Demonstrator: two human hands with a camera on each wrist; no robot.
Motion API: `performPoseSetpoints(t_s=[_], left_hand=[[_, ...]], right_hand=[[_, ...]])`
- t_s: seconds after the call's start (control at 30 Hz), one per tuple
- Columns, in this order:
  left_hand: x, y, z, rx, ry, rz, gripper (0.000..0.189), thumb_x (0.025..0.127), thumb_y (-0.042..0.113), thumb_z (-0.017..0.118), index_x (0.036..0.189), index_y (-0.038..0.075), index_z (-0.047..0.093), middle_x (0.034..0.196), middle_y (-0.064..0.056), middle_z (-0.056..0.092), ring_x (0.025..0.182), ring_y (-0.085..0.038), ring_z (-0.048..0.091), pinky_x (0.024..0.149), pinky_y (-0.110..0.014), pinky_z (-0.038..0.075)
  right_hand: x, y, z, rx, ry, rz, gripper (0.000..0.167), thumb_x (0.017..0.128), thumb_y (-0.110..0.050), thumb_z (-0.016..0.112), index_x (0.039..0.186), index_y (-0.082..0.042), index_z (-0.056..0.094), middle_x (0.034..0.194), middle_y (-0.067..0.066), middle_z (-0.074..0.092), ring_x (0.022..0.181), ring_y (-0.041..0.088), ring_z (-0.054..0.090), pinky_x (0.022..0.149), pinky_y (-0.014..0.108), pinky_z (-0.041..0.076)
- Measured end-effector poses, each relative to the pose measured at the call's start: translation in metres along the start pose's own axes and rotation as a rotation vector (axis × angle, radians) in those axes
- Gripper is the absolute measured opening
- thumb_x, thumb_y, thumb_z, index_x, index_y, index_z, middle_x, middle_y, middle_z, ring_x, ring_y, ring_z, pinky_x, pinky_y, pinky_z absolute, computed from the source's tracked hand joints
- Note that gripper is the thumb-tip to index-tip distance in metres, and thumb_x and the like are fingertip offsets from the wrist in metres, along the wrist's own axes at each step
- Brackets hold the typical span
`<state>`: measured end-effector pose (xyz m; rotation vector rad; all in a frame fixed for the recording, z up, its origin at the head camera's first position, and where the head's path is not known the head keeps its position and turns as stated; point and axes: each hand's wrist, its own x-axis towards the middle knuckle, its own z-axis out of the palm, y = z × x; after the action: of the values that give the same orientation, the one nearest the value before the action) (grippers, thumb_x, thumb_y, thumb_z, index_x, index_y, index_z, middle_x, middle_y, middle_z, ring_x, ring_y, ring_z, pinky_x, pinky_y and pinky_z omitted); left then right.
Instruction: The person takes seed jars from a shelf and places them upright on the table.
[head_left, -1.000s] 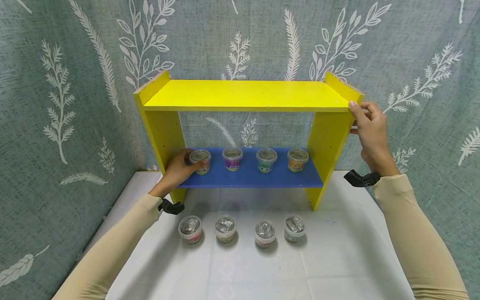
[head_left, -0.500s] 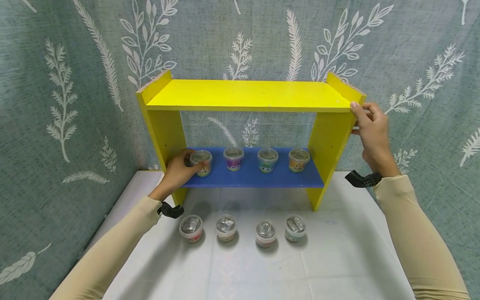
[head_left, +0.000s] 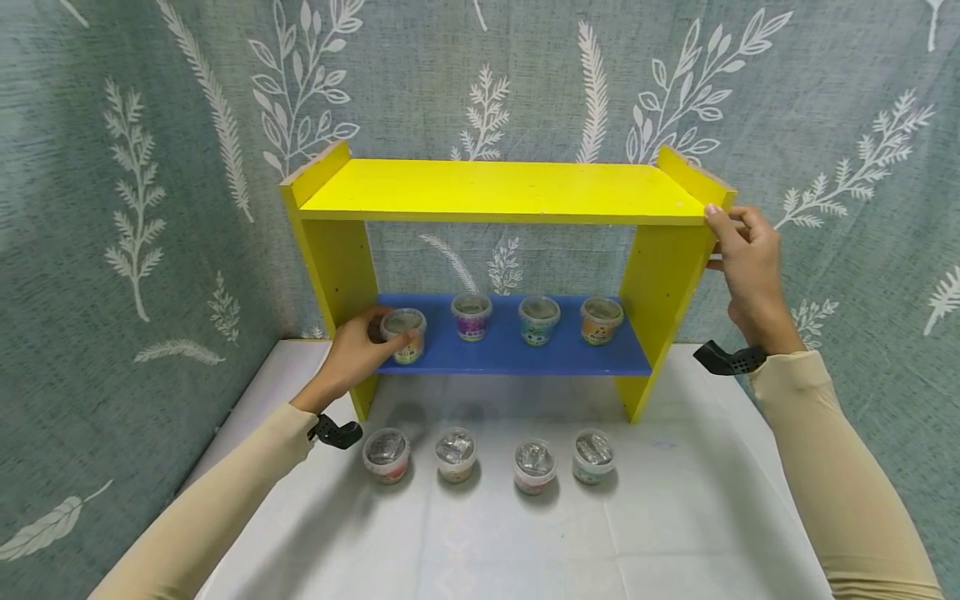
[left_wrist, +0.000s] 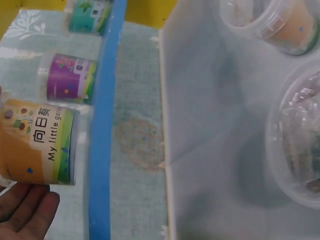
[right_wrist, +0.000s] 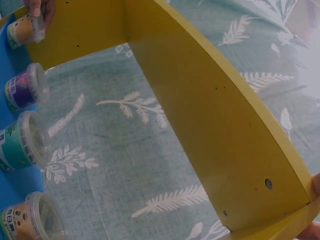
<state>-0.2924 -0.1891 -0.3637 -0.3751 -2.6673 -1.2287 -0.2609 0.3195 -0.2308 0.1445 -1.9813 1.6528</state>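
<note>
My left hand [head_left: 355,350] holds a small clear-lidded plastic tub [head_left: 405,337] at the left of the blue lower shelf [head_left: 517,358]. In the left wrist view this tub [left_wrist: 35,142] has an orange label reading "My little garden", and a narrow gap shows between its base and the blue edge. To its right on the shelf stand a purple-labelled tub [head_left: 472,317], a teal-labelled tub [head_left: 537,322] and an orange-labelled tub [head_left: 601,322]. My right hand [head_left: 752,267] grips the shelf unit's yellow right side panel [head_left: 667,283] near the top, its thumb on the front edge.
Several lidded tubs with silvery packets stand in a row on the white table [head_left: 675,500] before the unit, among them a leftmost tub [head_left: 387,456] and a rightmost tub [head_left: 593,457]. The unit's yellow top board [head_left: 495,187] spans above. A patterned curtain [head_left: 420,75] hangs behind.
The tub in my left hand has come slightly forward, towards the blue shelf's front edge. My right hand keeps its grip on the side panel. The whole view has shifted a little.
</note>
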Motion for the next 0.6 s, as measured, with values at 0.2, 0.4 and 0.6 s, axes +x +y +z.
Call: performPoseSetpoints(t_s=[0.2,0.4,0.6], left_hand=[[-0.008,-0.002,0.001,-0.003,-0.007,0.017,0.080,0.089,0.063,0.072,0.144,0.008,0.052,0.130,-0.013,0.061,0.108,-0.029,0.065,0.089,-0.048,0.056],[-0.017,0.000,0.001,-0.036,-0.017,0.031,0.080,0.090,0.060,0.073,0.146,0.008,0.051,0.126,-0.012,0.062,0.106,-0.028,0.065,0.089,-0.047,0.055],[-0.025,0.002,0.002,-0.034,-0.023,0.056,0.074,0.091,0.057,0.073,0.143,0.009,0.053,0.121,-0.010,0.063,0.100,-0.024,0.065,0.085,-0.043,0.056]], right_hand=[[0.000,0.000,0.000,-0.021,0.007,0.005,0.035,0.100,-0.045,0.066,0.121,-0.017,0.065,0.108,0.002,0.062,0.089,0.016,0.063,0.071,0.020,0.054],[-0.001,0.001,0.001,-0.044,0.024,0.011,0.035,0.100,-0.046,0.065,0.120,-0.018,0.065,0.107,0.002,0.062,0.089,0.015,0.063,0.071,0.021,0.054],[-0.001,0.001,0.002,-0.077,0.031,0.001,0.033,0.101,-0.046,0.063,0.120,-0.019,0.065,0.106,0.001,0.061,0.089,0.015,0.062,0.071,0.021,0.053]])
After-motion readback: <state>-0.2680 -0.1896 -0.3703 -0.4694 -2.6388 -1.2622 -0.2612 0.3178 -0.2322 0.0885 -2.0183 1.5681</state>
